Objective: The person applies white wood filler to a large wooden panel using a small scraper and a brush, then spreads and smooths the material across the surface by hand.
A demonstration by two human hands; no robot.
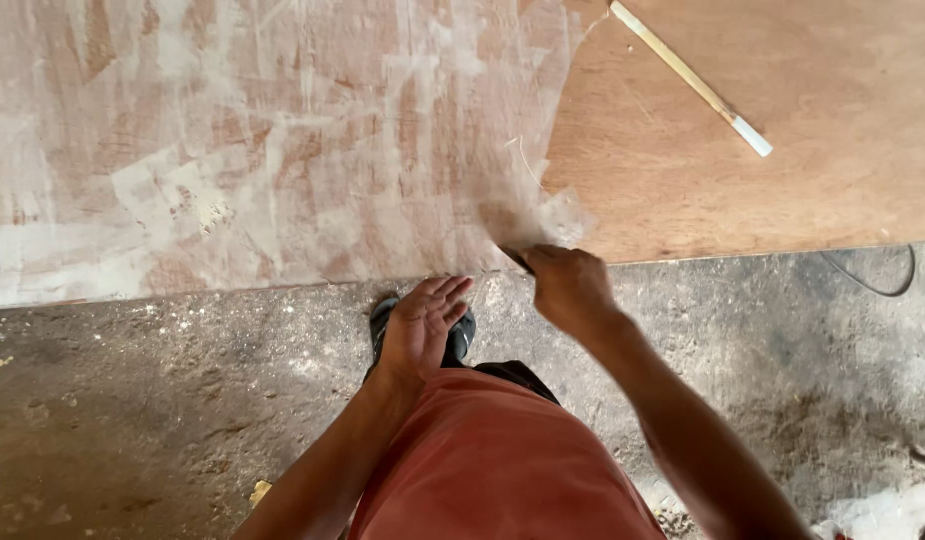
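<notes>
Right hand [571,288] closed on dark scraper [516,259] at putty-smeared plywood sheet [283,150] edge; left hand [423,325] open, empty, w/ fingers spread.

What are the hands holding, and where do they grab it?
Right hand grips a dark scraping tool by its hidden handle. Left hand holds nothing.

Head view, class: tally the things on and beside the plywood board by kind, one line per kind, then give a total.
Plywood board: 1
Thin stick with a white tip: 1
Dark scraper blade in the right hand: 1
Dark cable on the floor: 1
Dark shoe below the open left hand: 1
Total: 5
</notes>
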